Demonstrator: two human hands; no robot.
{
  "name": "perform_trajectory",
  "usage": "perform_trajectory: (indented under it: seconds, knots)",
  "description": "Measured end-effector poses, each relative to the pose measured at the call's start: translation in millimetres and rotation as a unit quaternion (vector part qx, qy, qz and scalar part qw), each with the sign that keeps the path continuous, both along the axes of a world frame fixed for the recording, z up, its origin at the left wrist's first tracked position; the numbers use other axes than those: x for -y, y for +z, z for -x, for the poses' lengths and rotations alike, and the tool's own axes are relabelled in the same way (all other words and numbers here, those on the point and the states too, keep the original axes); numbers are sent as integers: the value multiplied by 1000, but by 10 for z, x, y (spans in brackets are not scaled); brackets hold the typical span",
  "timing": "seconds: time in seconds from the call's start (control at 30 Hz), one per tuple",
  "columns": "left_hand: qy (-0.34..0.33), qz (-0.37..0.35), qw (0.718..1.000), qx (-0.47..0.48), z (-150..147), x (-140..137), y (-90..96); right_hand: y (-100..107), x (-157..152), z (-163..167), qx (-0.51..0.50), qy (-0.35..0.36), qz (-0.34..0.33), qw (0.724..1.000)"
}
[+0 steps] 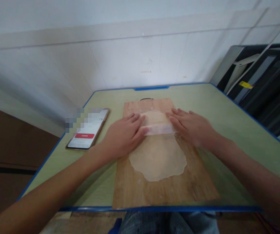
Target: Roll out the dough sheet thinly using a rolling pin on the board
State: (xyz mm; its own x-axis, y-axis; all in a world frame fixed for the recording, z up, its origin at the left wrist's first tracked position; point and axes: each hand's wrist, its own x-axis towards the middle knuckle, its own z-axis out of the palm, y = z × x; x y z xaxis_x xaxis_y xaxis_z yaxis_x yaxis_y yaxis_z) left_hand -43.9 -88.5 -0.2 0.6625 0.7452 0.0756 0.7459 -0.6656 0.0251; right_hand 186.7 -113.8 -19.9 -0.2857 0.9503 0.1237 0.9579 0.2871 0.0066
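Note:
A flat, pale sheet of dough [158, 159] with an uneven edge lies on a wooden cutting board [135, 191]. Across its upper part sits a whitish, slightly see-through rolling pin [159, 130]. My left hand [125, 135] lies over the pin's left end, fingers stretched forward and thumb along the pin. Over the right end rests my right hand [193, 128], its fingers also extended and the thumb pointing inward. Both palms hide the ends of the pin. Dough shows on the near and far sides of it.
A phone [88, 130] with a lit screen lies left of the board on a pale green table [237, 156] with a blue edge. A white wall [130, 61] stands behind the table. Dark folded objects [271, 78] lean at the right.

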Motion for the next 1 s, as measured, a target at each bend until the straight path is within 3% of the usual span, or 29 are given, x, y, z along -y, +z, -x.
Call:
perform_trajectory:
  seconds: [0.13,0.23,0.47,0.57,0.83,1.0]
  knots:
    - [-8,-46,999,-26,97,450,-31,-124,517,15,-6,23,-126,992]
    - [-14,-55,998,-37,119,486,-45,-166,555,-30,-10,53,-150,987]
    - [24,-11,1000,0,-67,-358,-22,-30,-355,-97,-13,15,-8,1000]
    - [36,-13,999,2,-147,-646,-3,-20,-657,-110,-16,12,17,1000]
    - [113,13,994,-6,-211,-1030,41,-83,-1045,-224,-3,5,44,999]
    - [98,27,994,-25,-210,-1169,-25,-122,-1095,-250,-22,-15,68,997]
